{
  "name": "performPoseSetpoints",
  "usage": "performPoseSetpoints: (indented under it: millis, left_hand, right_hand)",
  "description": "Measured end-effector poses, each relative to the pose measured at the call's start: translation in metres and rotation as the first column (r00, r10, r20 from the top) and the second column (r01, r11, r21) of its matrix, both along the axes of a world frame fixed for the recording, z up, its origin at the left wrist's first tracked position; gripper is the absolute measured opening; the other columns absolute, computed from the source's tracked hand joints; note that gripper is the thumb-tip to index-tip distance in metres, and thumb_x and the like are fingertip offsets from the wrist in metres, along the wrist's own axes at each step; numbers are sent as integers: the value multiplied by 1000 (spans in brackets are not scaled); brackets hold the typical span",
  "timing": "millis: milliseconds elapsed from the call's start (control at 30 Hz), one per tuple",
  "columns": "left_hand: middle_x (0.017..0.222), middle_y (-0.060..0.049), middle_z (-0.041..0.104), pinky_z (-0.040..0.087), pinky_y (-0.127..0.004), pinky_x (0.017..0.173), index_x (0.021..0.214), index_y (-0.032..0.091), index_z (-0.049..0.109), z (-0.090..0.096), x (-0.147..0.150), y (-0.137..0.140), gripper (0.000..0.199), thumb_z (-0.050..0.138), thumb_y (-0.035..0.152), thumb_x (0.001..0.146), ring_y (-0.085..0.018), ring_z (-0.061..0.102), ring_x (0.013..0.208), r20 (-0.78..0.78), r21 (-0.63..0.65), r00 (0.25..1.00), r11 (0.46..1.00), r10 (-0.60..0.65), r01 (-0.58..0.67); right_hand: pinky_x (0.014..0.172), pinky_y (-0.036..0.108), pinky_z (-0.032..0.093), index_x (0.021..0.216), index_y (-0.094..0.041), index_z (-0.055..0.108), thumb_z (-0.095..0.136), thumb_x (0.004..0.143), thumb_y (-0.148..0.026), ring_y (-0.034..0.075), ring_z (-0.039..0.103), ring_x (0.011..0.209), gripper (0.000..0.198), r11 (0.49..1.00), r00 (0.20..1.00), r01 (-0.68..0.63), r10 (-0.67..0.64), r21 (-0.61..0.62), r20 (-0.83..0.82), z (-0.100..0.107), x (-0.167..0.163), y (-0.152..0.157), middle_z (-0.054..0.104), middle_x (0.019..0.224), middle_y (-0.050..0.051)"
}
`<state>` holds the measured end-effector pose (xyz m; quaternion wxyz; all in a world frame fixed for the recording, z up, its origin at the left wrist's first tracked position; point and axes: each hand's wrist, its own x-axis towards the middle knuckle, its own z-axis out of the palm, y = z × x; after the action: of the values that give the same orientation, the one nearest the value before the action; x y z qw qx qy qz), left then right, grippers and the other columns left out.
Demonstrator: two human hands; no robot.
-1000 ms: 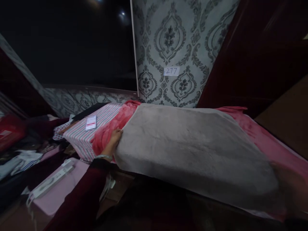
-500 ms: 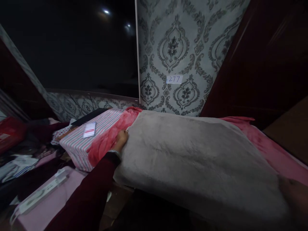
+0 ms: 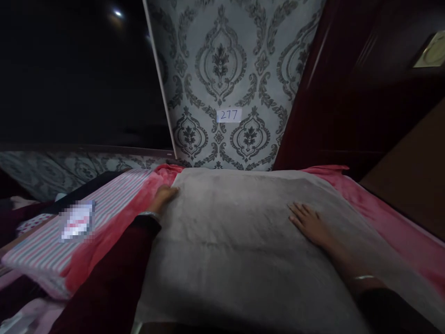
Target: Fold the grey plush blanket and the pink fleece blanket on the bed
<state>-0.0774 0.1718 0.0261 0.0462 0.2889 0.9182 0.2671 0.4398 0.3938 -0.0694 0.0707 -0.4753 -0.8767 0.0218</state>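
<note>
Grey blanket over a pink one, striped pink-and-grey cloth alongside, grey damask wallpaper behind.

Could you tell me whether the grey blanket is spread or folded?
Spread flat: the grey blanket lies smooth, the right hand palm-down on it.

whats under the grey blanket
A pink blanket shows past the grey blanket on both sides. The right hand lies flat on top. What lies beneath the middle is covered.

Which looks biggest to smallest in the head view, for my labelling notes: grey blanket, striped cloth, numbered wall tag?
1. grey blanket, under both the left hand and right hand.
2. striped cloth.
3. numbered wall tag, though it is farthest away.
</note>
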Motion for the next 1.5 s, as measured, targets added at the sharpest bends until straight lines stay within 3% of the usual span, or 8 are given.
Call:
performPoseSetpoints:
  millis: [367,467,633,800,1033,1167,1300,1500]
  left_hand:
    - [129,-30,66,51,-49,99,137,0,59,-11,-9,37,54,43,30,95,-40,64,122,-258,-163,966,985,15,-59]
    - [156,-24,48,37,-53,118,152,7,48,-11,20,69,65,47,38,94,-39,42,147,-414,-183,870,961,-269,210]
    - [171,-11,30,20,-60,126,161,23,40,-40,81,112,66,37,49,101,-35,20,160,-280,-388,701,745,-656,542]
    - [173,-7,25,21,-61,125,164,28,33,-63,80,122,67,31,51,102,-34,19,160,-252,-404,716,743,-651,533]
    - [172,-8,25,23,-62,125,164,24,35,-62,73,121,68,30,49,101,-35,20,160,-276,-419,697,736,-661,532]
    - [172,-7,26,24,-61,125,164,23,35,-58,79,120,67,28,48,101,-34,21,160,-288,-423,695,738,-659,526]
    - [171,-6,28,26,-61,125,163,25,37,-63,75,122,67,29,48,101,-34,23,159,-319,-416,692,752,-647,511]
    - [171,-5,29,27,-61,124,162,28,38,-78,65,127,66,28,49,101,-33,25,159,-365,-384,692,778,-623,497]
  right_hand:
    - [116,71,32,160,-25,43,28,107,-46,40,33,153,60,903,905,426,-426,-55,15,11,38,73,35,168,14]
    - [118,66,32,161,-28,41,30,107,-44,34,30,155,57,962,965,263,-262,-76,35,22,-11,59,34,169,12]
    - [125,58,22,164,-33,34,29,108,-48,29,21,159,58,994,996,82,-80,-74,34,31,-37,71,25,173,4]
    - [122,57,25,164,-21,35,26,109,-48,34,28,155,62,865,865,502,-502,6,-21,30,10,101,29,171,13]
    - [107,52,41,140,-12,62,38,106,-38,37,52,132,49,771,767,635,-623,43,-155,37,15,108,60,141,24]
    - [102,41,43,124,-14,69,50,99,-25,32,57,125,34,806,816,571,-535,158,-221,46,13,102,65,131,20]
    - [85,30,48,109,-18,74,54,101,-40,24,68,101,31,892,866,452,-446,-28,-224,52,19,101,75,111,12]
    - [87,33,50,137,-15,65,69,93,-41,29,69,111,51,834,811,545,-550,-85,-201,52,34,107,72,125,18]
